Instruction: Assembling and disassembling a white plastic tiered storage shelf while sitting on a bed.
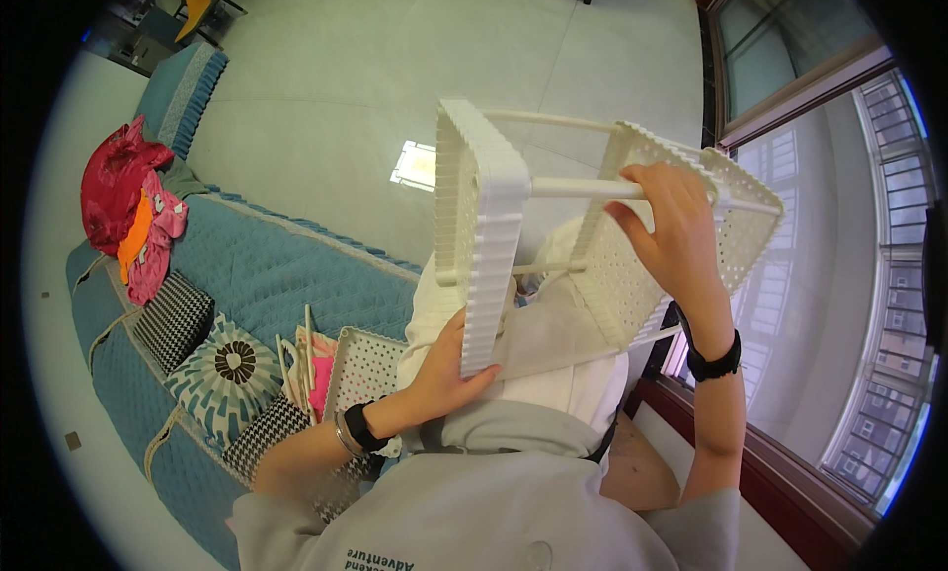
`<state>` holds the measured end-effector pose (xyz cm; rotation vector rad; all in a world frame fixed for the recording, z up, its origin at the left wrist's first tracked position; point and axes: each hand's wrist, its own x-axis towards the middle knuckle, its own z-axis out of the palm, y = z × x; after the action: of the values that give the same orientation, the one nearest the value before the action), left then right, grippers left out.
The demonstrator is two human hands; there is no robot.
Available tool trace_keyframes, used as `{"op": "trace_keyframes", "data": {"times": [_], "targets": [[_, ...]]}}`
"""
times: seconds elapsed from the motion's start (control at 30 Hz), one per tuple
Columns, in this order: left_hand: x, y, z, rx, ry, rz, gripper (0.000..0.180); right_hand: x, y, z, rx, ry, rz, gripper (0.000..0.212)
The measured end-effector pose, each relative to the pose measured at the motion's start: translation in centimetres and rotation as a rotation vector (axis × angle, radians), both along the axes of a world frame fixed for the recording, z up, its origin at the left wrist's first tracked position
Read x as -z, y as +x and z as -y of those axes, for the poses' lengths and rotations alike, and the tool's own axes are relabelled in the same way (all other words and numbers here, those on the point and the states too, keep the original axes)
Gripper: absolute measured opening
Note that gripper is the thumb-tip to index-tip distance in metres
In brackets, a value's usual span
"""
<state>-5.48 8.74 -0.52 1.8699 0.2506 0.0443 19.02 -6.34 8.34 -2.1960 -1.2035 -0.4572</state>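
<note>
A cream plastic tiered shelf rack (pixel 484 206) lies on its side across my lap, its perforated trays standing on edge with poles running between them. My left hand (pixel 439 374) is closed on the lower edge of the leftmost tray, thumb on the near side. Higher up, my right hand (pixel 676 226) wraps over an upper pole (pixel 583 188) where it meets the middle tray (pixel 617 265); some of its fingers are hidden behind the tray. A further tray (pixel 750 221) sticks out to the right, beyond my right wrist.
On the blue quilted sofa (pixel 286 265) at my left lie another cream perforated tray (pixel 365 369), several loose poles (pixel 308 359), patterned cushions (pixel 232 369) and red and pink cloth (pixel 123 186). A window (pixel 879 304) stands close on the right. A yellow chair (pixel 197 8) is far left.
</note>
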Motion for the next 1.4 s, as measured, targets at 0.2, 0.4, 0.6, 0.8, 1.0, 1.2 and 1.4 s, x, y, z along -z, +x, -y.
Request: {"op": "trace_keyframes", "data": {"times": [0.2,0.4,0.6,0.8,1.0,1.2,1.4], "targets": [[1.7,0.9,-2.0,0.146,0.224,0.052,0.070,0.1,-0.1,0.1,-0.056,-0.008,-0.036,0.023],[3.7,2.3,-7.0,0.364,0.757,-0.054,0.043,-0.5,-3.8,1.8,-0.269,-0.208,-0.040,0.025],[-3.2,4.6,-4.5,-0.220,-0.005,0.182,0.043,2.6,-6.8,3.5,-0.255,-0.320,-0.163,0.030],[-6.6,4.7,-1.3,-0.221,-0.421,0.268,0.063,6.4,-10.3,3.0,-0.402,-0.366,-0.255,0.026],[-5.7,3.0,-1.8,-0.150,-0.509,-0.070,0.064,7.4,-12.1,3.5,-0.465,-0.338,-0.365,0.021],[-5.2,1.9,-2.0,0.084,-0.293,-0.099,0.070,7.1,-11.8,4.4,-0.436,-0.335,-0.403,0.022],[-3.1,-0.6,0.1,-0.183,-0.556,-0.181,0.066,7.1,-11.8,4.5,-0.442,-0.319,-0.378,0.022]]}}
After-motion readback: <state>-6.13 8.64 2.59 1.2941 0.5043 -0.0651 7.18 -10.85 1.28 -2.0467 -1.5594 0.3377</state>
